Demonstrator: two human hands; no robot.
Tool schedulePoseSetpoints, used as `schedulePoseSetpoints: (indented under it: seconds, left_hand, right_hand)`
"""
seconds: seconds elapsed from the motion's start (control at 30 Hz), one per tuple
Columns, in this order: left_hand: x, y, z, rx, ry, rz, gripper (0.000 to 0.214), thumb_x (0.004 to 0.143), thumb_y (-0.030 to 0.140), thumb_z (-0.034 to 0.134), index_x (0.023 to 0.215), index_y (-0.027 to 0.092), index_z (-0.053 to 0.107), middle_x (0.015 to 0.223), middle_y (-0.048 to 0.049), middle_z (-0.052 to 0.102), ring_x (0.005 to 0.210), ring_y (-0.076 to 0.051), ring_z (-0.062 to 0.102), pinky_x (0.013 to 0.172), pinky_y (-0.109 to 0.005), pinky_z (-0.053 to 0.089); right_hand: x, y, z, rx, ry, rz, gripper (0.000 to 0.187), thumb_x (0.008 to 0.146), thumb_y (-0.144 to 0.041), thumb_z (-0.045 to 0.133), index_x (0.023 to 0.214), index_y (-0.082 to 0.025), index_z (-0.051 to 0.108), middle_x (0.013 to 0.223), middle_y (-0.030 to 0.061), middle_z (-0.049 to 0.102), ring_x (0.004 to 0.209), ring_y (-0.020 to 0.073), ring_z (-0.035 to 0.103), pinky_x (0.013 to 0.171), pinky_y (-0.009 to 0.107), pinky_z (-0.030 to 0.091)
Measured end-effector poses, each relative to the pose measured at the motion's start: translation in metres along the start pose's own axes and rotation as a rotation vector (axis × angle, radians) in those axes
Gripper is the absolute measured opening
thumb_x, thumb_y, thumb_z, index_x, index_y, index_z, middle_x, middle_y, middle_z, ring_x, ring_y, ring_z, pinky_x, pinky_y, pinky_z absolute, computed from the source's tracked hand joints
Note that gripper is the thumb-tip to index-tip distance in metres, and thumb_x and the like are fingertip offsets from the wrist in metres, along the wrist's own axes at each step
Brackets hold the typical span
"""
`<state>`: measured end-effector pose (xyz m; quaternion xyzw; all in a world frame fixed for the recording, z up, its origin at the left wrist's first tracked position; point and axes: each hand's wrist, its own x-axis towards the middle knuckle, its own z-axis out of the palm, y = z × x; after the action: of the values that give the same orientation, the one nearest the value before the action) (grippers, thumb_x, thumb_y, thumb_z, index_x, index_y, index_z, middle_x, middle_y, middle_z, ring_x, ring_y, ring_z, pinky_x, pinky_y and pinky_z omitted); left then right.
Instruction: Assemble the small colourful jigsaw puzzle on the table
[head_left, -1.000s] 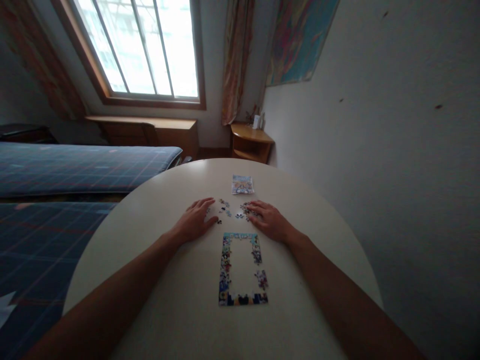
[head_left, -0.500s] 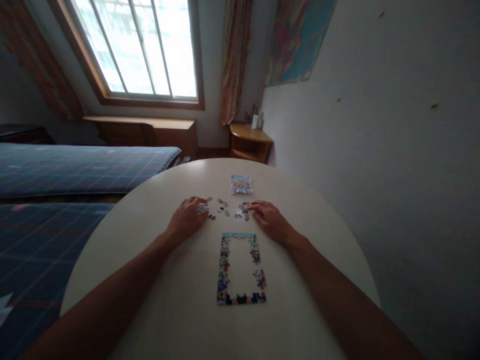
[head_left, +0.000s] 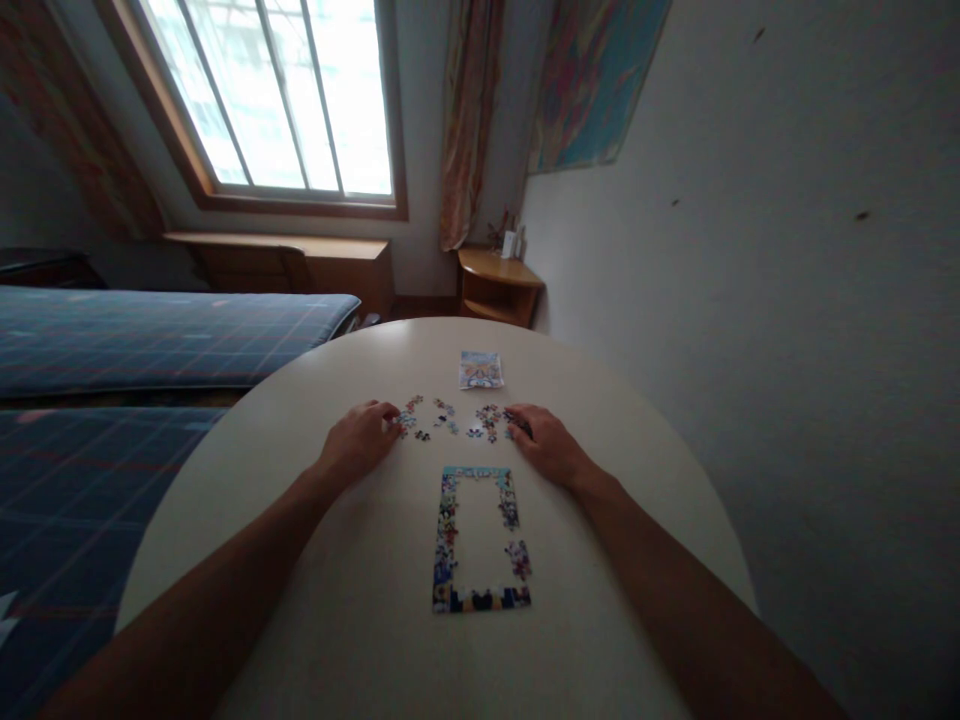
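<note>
You are looking down at a round, pale table (head_left: 360, 600) that is carrying a few flat things. Nearest you, a rectangular puzzle frame (head_left: 447, 540) is lying with its border joined and bare tabletop showing through its middle. Just beyond it, loose puzzle pieces (head_left: 442, 418) are lying scattered in a short row, with your left hand (head_left: 358, 440) and right hand (head_left: 546, 445) resting on the tabletop at either end, fingertips touching the outermost pieces. Farther out, a small picture card (head_left: 481, 370) is lying flat, apart from the pieces.
</note>
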<state>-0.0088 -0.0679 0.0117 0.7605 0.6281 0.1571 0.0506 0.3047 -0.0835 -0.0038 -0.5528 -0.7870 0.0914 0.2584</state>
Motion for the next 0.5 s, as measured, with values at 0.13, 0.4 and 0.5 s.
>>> schedulePoseSetpoints:
  seconds: [0.13,0.4,0.5]
  left_hand:
    - [0.0009,0.0015,-0.0033,-0.010,-0.052,-0.027,0.029,0.091,0.036,0.050,0.111,0.022,0.067,0.108,-0.0056,0.071,0.092,-0.023,0.067,0.079,-0.034,0.050]
    - [0.0048,-0.0035,-0.0036,-0.017,-0.070,-0.077,0.029,0.089,0.030,0.053,0.114,0.027,0.067,0.103,-0.0012,0.074,0.092,-0.021,0.068,0.076,-0.030,0.049]
    - [0.0053,-0.0065,-0.0039,-0.049,-0.064,-0.082,0.028,0.088,0.030,0.053,0.112,0.027,0.068,0.102,-0.0005,0.074,0.090,-0.019,0.068,0.075,-0.028,0.049]
  right_hand:
    - [0.0006,-0.0002,0.0022,0.028,-0.001,-0.021,0.039,0.093,-0.024,0.048,0.128,-0.012,0.060,0.131,0.0139,0.062,0.124,0.0229,0.054,0.110,0.039,0.037]
    - [0.0010,0.0052,0.0055,0.058,0.016,-0.036,0.037,0.092,-0.021,0.049,0.126,-0.014,0.061,0.129,0.0135,0.063,0.122,0.0243,0.055,0.109,0.043,0.039]
    - [0.0010,0.0057,0.0059,0.056,0.021,-0.038,0.037,0.091,-0.020,0.050,0.126,-0.013,0.062,0.129,0.0138,0.063,0.122,0.0245,0.055,0.110,0.043,0.039]
